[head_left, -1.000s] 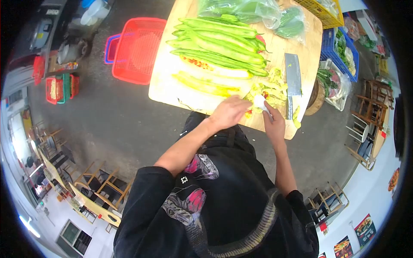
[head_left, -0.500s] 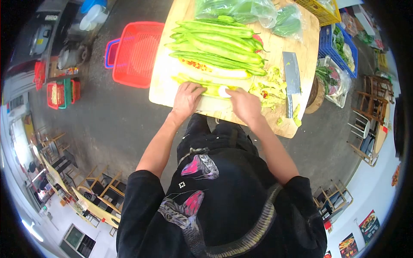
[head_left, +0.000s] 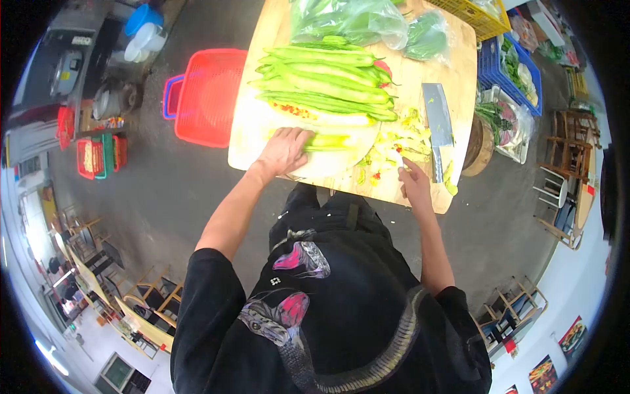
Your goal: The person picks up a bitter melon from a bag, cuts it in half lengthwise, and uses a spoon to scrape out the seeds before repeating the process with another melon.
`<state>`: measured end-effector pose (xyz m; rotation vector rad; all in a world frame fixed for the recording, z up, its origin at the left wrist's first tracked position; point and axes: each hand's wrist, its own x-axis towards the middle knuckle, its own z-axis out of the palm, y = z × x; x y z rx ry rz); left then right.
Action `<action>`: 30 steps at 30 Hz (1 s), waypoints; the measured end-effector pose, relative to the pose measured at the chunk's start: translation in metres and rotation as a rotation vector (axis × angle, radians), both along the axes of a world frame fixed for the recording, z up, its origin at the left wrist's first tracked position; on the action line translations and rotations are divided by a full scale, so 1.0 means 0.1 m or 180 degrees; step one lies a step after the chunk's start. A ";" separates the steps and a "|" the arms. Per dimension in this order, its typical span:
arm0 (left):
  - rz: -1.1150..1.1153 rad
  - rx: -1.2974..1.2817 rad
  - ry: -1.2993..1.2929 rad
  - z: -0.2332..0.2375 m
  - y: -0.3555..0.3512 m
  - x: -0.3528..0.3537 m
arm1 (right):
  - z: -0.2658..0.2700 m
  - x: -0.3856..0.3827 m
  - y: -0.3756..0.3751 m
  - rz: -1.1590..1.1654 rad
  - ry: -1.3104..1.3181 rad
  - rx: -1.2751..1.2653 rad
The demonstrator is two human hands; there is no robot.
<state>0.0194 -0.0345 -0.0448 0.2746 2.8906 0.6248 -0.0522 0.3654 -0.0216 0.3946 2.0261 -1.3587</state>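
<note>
On the wooden board [head_left: 407, 187], my left hand [head_left: 283, 152] presses down on the left part of a split long green gourd [head_left: 328, 142], fingers closed over it. My right hand [head_left: 415, 182] pinches a small white spoon-like tool [head_left: 399, 159] above a pile of yellowish pulp scraps and red seeds [head_left: 387, 154], apart from the gourd. Just beyond my left hand lies another split gourd with red seeds [head_left: 292, 110] showing. Several whole long green gourds [head_left: 328, 72] are stacked behind it. A cleaver [head_left: 438, 115] rests right of the scraps.
Plastic bags of green vegetables [head_left: 351, 23] lie at the board's far side. A red basket [head_left: 210, 98] stands left of the board. To the right are a blue crate [head_left: 512, 75], a yellow crate [head_left: 482, 16] and a round wooden block [head_left: 480, 148]. Chairs stand farther off.
My right hand has moved right and nearer to me, carrying the white tool from the split gourd to the scrap pile. My left hand stays on the gourd. The view has shifted slightly.
</note>
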 end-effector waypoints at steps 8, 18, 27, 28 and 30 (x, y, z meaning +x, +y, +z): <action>0.1696 0.3623 -0.2153 0.53 0.11 0.00 | -0.18 0.01 0.06 -0.0884 -0.0021 -0.0321; 0.1697 0.4816 -0.2447 0.96 0.46 0.04 | -0.43 -0.03 0.30 0.1190 0.2294 0.1544; 0.1896 0.4810 -0.2236 1.01 0.61 0.17 | -0.33 0.00 0.42 0.0556 0.2168 0.1481; 0.1954 0.4799 -0.2255 1.02 0.63 0.17 | -0.39 -0.01 0.47 0.0885 0.1892 0.1542; 0.2097 0.4663 -0.2216 1.03 0.66 0.21 | -0.42 -0.03 0.50 0.0269 0.2262 0.1209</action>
